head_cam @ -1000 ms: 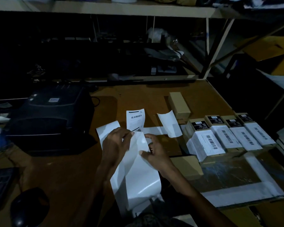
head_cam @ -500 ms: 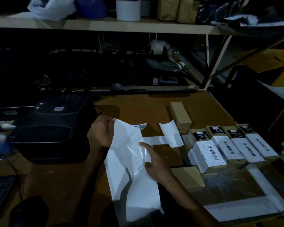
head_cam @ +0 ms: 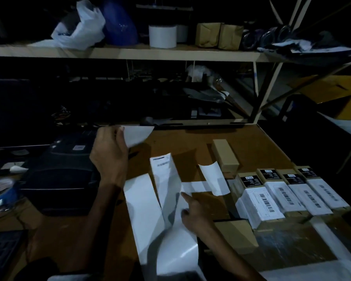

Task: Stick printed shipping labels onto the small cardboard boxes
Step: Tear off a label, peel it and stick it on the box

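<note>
The fingers of the left hand were curled round a peeled white label, pinching its near edge and holding it up above the brown table, in front of the black label printer. The right hand lay lower, its index finger straight and its tip touching the long glossy backing strip, which ran from the near table edge up toward the middle; the other fingers of that hand were loosely bent and gripped nothing that could be seen. A second white strip lay just beside the first, on its left, and the two crossed near the bottom. On the upper end of the backing strip sat a printed label, its text blurred. A curled blank piece of liner lay to the right of it, near a plain cardboard box that stood alone on the table. Further right, four small boxes lay side by side in a row, touching, each with a barcode label already on top. Another plain flat box rested just beside the right wrist. A white roll stood on the shelf above.
</note>
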The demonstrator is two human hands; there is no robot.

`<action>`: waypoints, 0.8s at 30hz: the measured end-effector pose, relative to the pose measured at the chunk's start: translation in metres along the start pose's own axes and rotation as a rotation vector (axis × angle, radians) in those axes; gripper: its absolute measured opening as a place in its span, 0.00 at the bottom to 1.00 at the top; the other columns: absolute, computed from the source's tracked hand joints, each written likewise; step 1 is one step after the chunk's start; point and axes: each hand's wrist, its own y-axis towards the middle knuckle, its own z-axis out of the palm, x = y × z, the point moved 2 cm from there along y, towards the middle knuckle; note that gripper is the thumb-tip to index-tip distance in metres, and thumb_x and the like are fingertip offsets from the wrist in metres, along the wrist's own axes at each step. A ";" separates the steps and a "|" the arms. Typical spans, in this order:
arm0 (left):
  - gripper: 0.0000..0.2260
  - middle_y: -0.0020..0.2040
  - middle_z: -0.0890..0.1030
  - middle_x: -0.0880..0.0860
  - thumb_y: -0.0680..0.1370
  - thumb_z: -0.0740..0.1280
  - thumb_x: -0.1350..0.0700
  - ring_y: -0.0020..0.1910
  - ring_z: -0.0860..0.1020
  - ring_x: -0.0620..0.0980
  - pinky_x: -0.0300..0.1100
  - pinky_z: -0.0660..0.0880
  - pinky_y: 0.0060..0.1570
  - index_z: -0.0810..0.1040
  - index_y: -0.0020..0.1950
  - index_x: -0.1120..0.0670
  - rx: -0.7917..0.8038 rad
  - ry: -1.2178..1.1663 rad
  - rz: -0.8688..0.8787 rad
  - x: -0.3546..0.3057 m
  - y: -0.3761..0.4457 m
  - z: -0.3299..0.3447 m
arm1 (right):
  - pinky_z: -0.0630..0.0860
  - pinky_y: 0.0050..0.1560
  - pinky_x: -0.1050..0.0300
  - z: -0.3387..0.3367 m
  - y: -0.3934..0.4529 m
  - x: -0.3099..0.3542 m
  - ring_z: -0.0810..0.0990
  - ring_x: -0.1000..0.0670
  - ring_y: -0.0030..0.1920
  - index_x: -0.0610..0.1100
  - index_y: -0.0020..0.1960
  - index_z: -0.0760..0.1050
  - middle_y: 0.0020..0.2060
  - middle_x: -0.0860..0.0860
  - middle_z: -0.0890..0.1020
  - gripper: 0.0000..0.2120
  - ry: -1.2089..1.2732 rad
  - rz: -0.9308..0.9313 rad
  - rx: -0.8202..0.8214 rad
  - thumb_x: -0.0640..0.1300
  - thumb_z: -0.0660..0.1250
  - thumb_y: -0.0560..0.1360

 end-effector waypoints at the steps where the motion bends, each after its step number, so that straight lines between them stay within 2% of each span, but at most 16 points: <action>1: 0.10 0.48 0.79 0.57 0.84 0.62 0.53 0.45 0.77 0.55 0.43 0.67 0.40 0.78 0.50 0.59 0.027 -0.035 0.086 -0.005 -0.006 0.000 | 0.71 0.69 0.54 0.000 0.001 0.002 0.72 0.46 0.70 0.53 0.78 0.63 0.73 0.47 0.70 0.27 0.000 -0.010 -0.012 0.44 0.65 0.81; 4: 0.09 0.47 0.80 0.56 0.83 0.62 0.56 0.43 0.78 0.54 0.44 0.72 0.40 0.80 0.50 0.59 0.104 -0.024 0.294 -0.016 -0.036 0.006 | 0.73 0.68 0.50 -0.008 0.000 0.010 0.72 0.45 0.69 0.55 0.72 0.71 0.73 0.48 0.69 0.22 -0.207 -0.075 -0.169 0.56 0.65 0.80; 6: 0.13 0.46 0.81 0.56 0.83 0.59 0.54 0.43 0.79 0.55 0.47 0.76 0.41 0.81 0.49 0.57 0.161 -0.005 0.372 -0.023 -0.064 0.009 | 0.77 0.62 0.49 -0.022 -0.006 0.020 0.76 0.45 0.65 0.53 0.66 0.78 0.67 0.49 0.74 0.17 -0.248 -0.143 -0.295 0.58 0.62 0.81; 7: 0.14 0.46 0.82 0.56 0.83 0.58 0.53 0.43 0.80 0.56 0.48 0.77 0.42 0.81 0.49 0.56 0.199 -0.008 0.399 -0.024 -0.079 0.011 | 0.79 0.56 0.50 -0.031 -0.009 0.025 0.79 0.45 0.60 0.52 0.63 0.79 0.63 0.50 0.78 0.17 -0.154 -0.148 -0.310 0.59 0.60 0.81; 9: 0.11 0.47 0.83 0.57 0.82 0.62 0.55 0.45 0.81 0.57 0.48 0.77 0.45 0.83 0.50 0.58 0.225 -0.021 0.531 -0.025 -0.112 0.013 | 0.79 0.43 0.54 -0.042 -0.014 0.032 0.82 0.48 0.52 0.49 0.58 0.81 0.53 0.53 0.83 0.20 0.200 -0.060 -0.208 0.60 0.56 0.82; 11: 0.07 0.49 0.84 0.59 0.81 0.67 0.58 0.47 0.82 0.57 0.48 0.78 0.46 0.84 0.52 0.60 0.216 -0.038 0.649 -0.025 -0.139 0.013 | 0.79 0.48 0.55 -0.044 -0.018 0.034 0.84 0.50 0.50 0.49 0.56 0.82 0.48 0.55 0.86 0.22 0.498 0.010 -0.088 0.62 0.56 0.81; 13: 0.08 0.49 0.85 0.58 0.80 0.66 0.59 0.48 0.83 0.56 0.47 0.78 0.44 0.84 0.52 0.60 0.241 -0.072 0.646 -0.026 -0.156 0.015 | 0.79 0.49 0.54 -0.041 -0.018 0.031 0.85 0.50 0.46 0.49 0.54 0.83 0.46 0.54 0.87 0.19 0.606 0.006 -0.077 0.61 0.61 0.81; 16: 0.08 0.51 0.85 0.57 0.80 0.66 0.57 0.50 0.83 0.55 0.47 0.80 0.45 0.85 0.52 0.58 0.308 -0.099 0.663 -0.024 -0.172 0.017 | 0.78 0.43 0.58 -0.036 -0.014 0.024 0.86 0.50 0.44 0.47 0.54 0.84 0.46 0.51 0.87 0.09 0.685 0.000 -0.134 0.51 0.69 0.79; 19: 0.10 0.50 0.85 0.55 0.80 0.66 0.53 0.51 0.83 0.54 0.47 0.80 0.42 0.85 0.50 0.57 0.382 -0.157 0.662 -0.016 -0.177 0.016 | 0.82 0.45 0.58 -0.034 -0.012 0.019 0.86 0.50 0.51 0.46 0.59 0.82 0.54 0.51 0.86 0.09 0.762 0.012 -0.148 0.41 0.69 0.80; 22: 0.11 0.50 0.85 0.54 0.78 0.69 0.51 0.50 0.82 0.51 0.45 0.80 0.44 0.85 0.49 0.57 0.453 -0.235 0.583 -0.012 -0.176 0.012 | 0.83 0.52 0.54 -0.034 -0.014 0.016 0.84 0.51 0.55 0.49 0.60 0.81 0.56 0.54 0.85 0.10 0.750 0.022 -0.171 0.40 0.66 0.81; 24: 0.10 0.51 0.85 0.54 0.78 0.68 0.50 0.52 0.80 0.50 0.44 0.79 0.47 0.85 0.49 0.56 0.468 -0.264 0.466 -0.011 -0.174 0.006 | 0.82 0.55 0.50 -0.035 -0.016 0.015 0.83 0.50 0.57 0.51 0.60 0.81 0.56 0.55 0.85 0.11 0.729 0.034 -0.177 0.40 0.66 0.81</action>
